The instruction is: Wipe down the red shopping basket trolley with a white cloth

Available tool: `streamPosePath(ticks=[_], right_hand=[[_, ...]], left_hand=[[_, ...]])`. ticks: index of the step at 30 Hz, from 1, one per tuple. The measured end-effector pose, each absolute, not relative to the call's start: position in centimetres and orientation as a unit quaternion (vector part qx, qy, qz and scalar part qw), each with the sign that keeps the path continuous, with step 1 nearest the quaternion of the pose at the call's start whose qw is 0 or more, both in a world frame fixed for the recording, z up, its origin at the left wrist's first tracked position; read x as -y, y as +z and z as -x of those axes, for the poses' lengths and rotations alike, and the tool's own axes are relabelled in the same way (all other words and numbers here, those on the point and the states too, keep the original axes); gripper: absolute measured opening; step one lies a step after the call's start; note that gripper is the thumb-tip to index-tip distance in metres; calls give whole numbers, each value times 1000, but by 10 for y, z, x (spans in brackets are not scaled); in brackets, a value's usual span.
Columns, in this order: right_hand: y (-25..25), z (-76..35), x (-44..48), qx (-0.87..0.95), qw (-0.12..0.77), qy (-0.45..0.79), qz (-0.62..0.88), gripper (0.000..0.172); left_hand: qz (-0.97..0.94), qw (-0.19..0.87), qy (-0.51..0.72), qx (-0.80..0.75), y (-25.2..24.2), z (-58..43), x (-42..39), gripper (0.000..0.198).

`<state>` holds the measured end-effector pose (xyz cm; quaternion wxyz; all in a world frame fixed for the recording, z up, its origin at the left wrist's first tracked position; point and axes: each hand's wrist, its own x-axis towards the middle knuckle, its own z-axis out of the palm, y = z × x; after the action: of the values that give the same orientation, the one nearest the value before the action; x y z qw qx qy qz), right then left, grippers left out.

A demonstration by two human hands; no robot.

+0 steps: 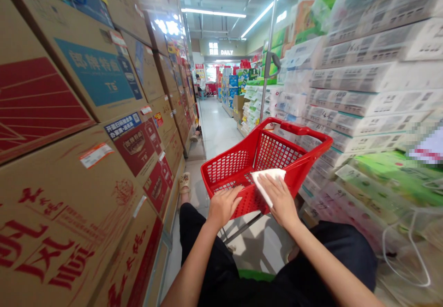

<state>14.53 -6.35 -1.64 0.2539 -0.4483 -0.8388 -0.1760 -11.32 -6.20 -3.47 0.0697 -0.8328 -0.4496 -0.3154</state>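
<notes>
The pale floor [216, 127] is opening out beyond the cart, a bare strip of aisle running away toward the lit "DAILY" sign [227, 52]. Close in, though, things are getting tight: cardboard boxes [62, 196] are walling off the left side, and white wrapped packs [363, 85] are stacking up on the right, so only a slim gap is showing between the cart and the boxes.

The red shopping cart [280, 150] is standing right in front of the person, its near rim lying within easy reach and its handle bar rising at the far right. The left hand [223, 205] is curling over that near rim, fingers bent and holding the red plastic. Just beside it, the right hand [278, 201] is lying over a white cloth [278, 174], fingers fairly straight and slightly apart, holding the cloth against the rim; the cloth is sticking out past the fingertips.

Dark-trousered knees [346, 242] are spreading on both sides below the hands. A foot in a pale shoe [185, 182] is showing near the boxes. Green packs [384, 168] are lying low by the right knee, and a metal pole [272, 30] is standing upright behind the cart, cutting across the view. Farther off, someone [200, 83] is sitting, too small to make out.
</notes>
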Motion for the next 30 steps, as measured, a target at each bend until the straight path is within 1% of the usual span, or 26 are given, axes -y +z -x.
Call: streamPosePath(ticks=[2, 4, 8, 10, 13, 16, 19, 21, 23, 26, 30], right_hand=[[-15, -142, 67, 864, 237, -173, 410, 93], [-7, -162, 60, 869, 222, -181, 403, 90], [9, -226, 36, 796, 253, -217, 506, 88], [10, -237, 30, 768, 269, -217, 539, 89], [0, -207, 40, 775, 277, -194, 533, 94], [-15, -151, 64, 821, 268, -165, 476, 95], [-19, -122, 80, 860, 259, -149, 414, 90], [-15, -129, 76, 873, 246, -154, 392, 88], [-7, -154, 64, 864, 242, -169, 408, 90], [2, -192, 44, 813, 271, -196, 477, 96], [-2, -189, 46, 793, 289, -184, 504, 100]], left_hand=[[834, 71, -315, 448, -35, 114, 62, 35], [835, 71, -317, 445, -36, 116, 62, 35], [832, 72, -327, 442, -37, 114, 63, 35], [831, 74, -329, 442, -36, 111, 63, 35], [830, 76, -330, 443, -34, 107, 64, 36], [831, 71, -328, 444, -33, 106, 66, 36], [830, 62, -328, 448, -33, 109, 67, 36], [829, 58, -328, 449, -32, 111, 68, 36], [831, 57, -328, 446, -33, 113, 69, 37], [831, 60, -331, 443, -34, 112, 70, 38], [827, 63, -328, 452, -34, 105, 71, 38]])
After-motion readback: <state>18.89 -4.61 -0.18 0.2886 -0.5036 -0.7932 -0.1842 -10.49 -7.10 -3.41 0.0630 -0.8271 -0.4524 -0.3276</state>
